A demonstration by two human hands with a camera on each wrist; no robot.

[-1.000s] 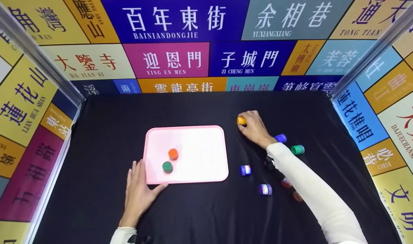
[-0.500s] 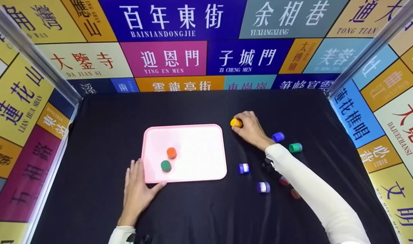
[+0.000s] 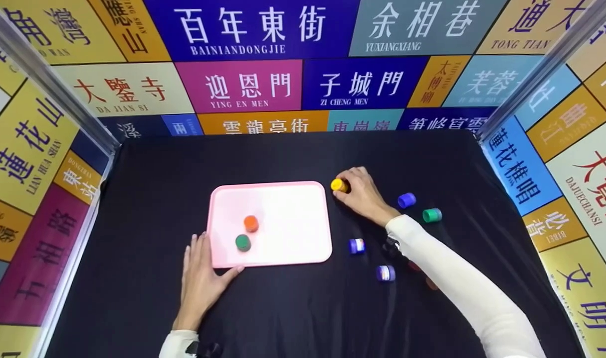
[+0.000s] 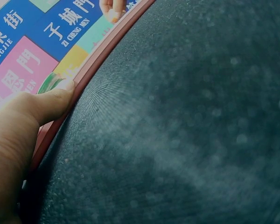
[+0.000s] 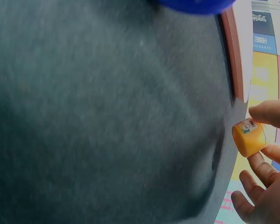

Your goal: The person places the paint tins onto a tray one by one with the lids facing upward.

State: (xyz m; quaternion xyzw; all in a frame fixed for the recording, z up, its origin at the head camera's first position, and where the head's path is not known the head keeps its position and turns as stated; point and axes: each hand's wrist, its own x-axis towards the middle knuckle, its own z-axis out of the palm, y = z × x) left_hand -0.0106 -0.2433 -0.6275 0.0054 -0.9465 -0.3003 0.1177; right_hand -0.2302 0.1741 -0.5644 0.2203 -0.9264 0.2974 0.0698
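The left hand [image 3: 199, 283] lies with its fingers extended along the left edge of the tray [image 3: 303, 256], thumb spread to the near rim; this corner contact probably keeps the tray from sliding on the black cloth [image 3: 283, 308]. The right hand [image 3: 361, 191] pinches the yellow jar [image 3: 339, 185] between thumb and fingers, just beside the tray's right edge, near the far corner. A side grip suits the jar's round wall and leaves one end exposed. Whether the jar is clear of the cloth cannot be told. Inside the tray, the orange jar [image 3: 251, 223] and green jar [image 3: 243, 242] stand close together towards the left, which leaves the right part bare. Outside, three blue jars [image 3: 356, 246] and a second green jar [image 3: 432, 215] lie spread to the right, apparently on their sides, within the right arm's reach. Two reddish items [image 3: 432, 283] are mostly hidden by the right sleeve [image 3: 454, 268].
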